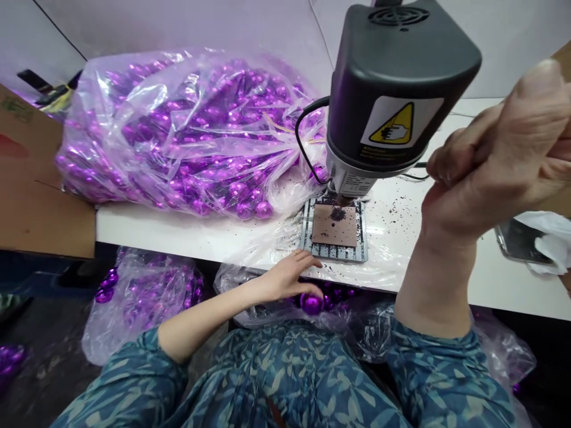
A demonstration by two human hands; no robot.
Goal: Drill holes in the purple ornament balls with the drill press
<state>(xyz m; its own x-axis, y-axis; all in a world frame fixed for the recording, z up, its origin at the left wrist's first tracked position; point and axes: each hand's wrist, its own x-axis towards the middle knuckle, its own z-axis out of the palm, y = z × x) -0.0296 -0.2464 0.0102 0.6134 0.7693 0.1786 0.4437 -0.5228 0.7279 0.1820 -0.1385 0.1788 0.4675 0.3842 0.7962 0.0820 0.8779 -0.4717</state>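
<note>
My left hand (298, 276) is at the front edge of the table, thumb and forefinger apart. Just under its thumb is a shiny purple ball (311, 304); I cannot tell whether they touch. My right hand (504, 151) is raised at the right of a dark bench press machine (397, 77), its fingers curled. Whatever those fingers grip is hidden by the hand. Under the machine's head lies a brown square board (334, 229) with dark crumbs on it, set on a grooved metal plate (362, 252).
A big clear bag of purple balls (191, 137) fills the table's left, beside a cardboard box (44, 184). More bagged purple balls (156, 291) hang below the table edge. A phone (524, 241) and white tissue (555, 246) lie at right. Dark shavings dot the white tabletop (397, 229).
</note>
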